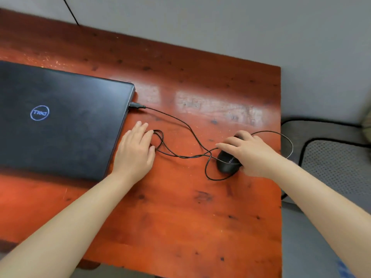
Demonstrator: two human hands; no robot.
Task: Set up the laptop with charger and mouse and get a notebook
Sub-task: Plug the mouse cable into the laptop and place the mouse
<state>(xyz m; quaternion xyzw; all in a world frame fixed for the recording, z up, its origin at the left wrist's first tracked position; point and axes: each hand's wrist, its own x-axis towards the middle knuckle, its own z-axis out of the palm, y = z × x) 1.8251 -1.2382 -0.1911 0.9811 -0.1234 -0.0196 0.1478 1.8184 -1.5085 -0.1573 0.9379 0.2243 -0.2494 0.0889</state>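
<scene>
Red-brown wood fills the view, a glossy table (pixel 200 207) with the closed black laptop (pixel 60 121) lying at its left side, lid down. The mouse step looks to be the one in hand: the plug (pixel 137 105) sits in the laptop's right edge, and the thin black cable (pixel 180 121) wanders across the wood in loose loops to the mouse (pixel 227 164), which lies near the table's right edge. The right hand (pixel 249 153) is draped over the mouse, fingers curved loosely across its top and far end, a light cupping hold rather than a tight clamp. The left hand (pixel 135 151) lies just beside the laptop's right edge, fingers mostly straight and relaxed, its fingertips touching a tangle of cable loops; whether it pinches a strand, I cannot tell. My read: the mouse is connected and being placed, the slack tidied. Next would call for settling the mouse and smoothing those loops so nothing snags. No charger or notebook is in sight, so those parts look undone, and the lid has yet to be lifted.
</scene>
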